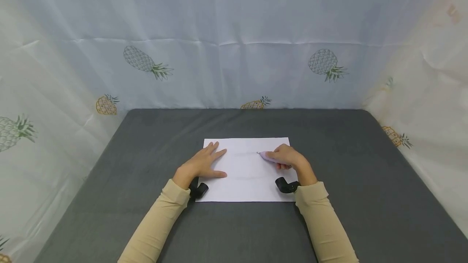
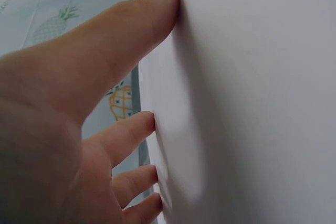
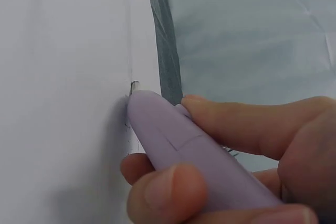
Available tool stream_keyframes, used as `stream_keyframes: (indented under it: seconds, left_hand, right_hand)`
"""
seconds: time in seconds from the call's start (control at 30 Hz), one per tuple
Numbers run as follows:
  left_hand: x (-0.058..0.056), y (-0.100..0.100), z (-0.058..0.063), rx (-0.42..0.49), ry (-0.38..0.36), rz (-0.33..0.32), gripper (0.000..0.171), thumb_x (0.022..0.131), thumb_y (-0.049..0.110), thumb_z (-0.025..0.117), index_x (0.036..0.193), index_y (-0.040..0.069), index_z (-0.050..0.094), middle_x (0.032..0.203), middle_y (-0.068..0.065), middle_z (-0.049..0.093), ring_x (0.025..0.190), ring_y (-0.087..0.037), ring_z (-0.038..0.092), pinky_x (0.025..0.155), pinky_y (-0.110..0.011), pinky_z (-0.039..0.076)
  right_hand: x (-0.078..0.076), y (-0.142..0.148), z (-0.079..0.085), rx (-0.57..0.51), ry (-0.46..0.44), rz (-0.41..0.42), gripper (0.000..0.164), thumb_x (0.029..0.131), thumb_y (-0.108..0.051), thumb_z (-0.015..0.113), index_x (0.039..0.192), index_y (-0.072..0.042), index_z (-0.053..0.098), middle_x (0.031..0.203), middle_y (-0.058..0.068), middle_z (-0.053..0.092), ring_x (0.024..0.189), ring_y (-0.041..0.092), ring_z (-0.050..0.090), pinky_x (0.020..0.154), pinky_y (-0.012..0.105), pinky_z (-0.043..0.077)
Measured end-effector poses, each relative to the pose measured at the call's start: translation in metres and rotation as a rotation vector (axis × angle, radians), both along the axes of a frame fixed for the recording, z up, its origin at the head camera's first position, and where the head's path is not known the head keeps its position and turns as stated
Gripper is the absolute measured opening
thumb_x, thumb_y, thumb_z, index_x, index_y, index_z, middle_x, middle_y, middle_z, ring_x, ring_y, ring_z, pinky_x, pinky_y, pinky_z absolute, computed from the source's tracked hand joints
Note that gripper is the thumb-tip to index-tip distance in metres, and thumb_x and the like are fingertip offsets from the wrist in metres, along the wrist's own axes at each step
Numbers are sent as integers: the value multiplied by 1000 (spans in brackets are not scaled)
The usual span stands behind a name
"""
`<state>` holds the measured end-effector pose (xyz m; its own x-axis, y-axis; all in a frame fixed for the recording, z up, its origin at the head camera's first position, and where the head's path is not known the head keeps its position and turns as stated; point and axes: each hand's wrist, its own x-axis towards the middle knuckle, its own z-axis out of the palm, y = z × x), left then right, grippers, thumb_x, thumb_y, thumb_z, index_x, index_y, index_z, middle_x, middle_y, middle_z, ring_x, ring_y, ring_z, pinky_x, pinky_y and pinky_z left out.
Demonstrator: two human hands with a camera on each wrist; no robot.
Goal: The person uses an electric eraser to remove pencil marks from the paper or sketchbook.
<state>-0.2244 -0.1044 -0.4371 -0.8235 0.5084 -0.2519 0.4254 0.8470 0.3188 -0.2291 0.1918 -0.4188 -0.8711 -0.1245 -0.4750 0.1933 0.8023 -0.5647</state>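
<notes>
A white sheet of paper [image 1: 245, 188] lies on the dark table in the head view. My left hand [image 1: 202, 164] rests on its left part, fingers spread and fingertips on the sheet; the thumb [image 2: 152, 11] is stretched out in the left wrist view. On the right side of the sheet, my right hand [image 1: 291, 157] grips a lavender electric eraser [image 3: 178, 135], with a finger near its small button. Its narrow tip [image 3: 135, 86] is right at the paper, on a faint line. Small dark crumbs lie beside the tip.
The dark grey tabletop [image 1: 153, 149] stretches around the sheet. Pale curtains [image 1: 234, 19] printed with pineapples hang behind and at both sides. A black wrist device [image 1: 287, 186] is strapped at each sleeve cuff, over the paper's lower corners.
</notes>
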Motion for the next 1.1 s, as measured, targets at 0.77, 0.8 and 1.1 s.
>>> stream_keyframes:
  seconds: [0.77, 0.8, 1.1]
  left_hand:
    - [-3, 0, -3, -8, 1, 0, 85, 85, 50, 67, 152, 15, 30, 163, -18, 13, 152, -39, 9, 121, -57, 19]
    - [-3, 0, -3, -10, 2, 1, 85, 85, 50, 67, 152, 15, 30, 163, -18, 14, 152, -39, 10, 121, -57, 19]
    - [-3, 1, -2, -13, 1, 2, 85, 84, 50, 67, 152, 15, 30, 163, -18, 14, 152, -40, 10, 121, -57, 19]
  right_hand:
    - [-1, 2, 5, -20, -59, 69, 40, 96, -37, 54, 79, -2, 64, 49, -3, 46, 44, 7, 37, 45, 19, 31]
    - [0, 2, 5, -17, -58, 69, 40, 96, -38, 54, 79, -3, 64, 49, -3, 46, 44, 7, 37, 45, 19, 30]
    - [0, 0, 3, -4, -9, 1, 42, 96, -39, 54, 75, -4, 63, 50, -2, 48, 44, 9, 37, 45, 21, 30]
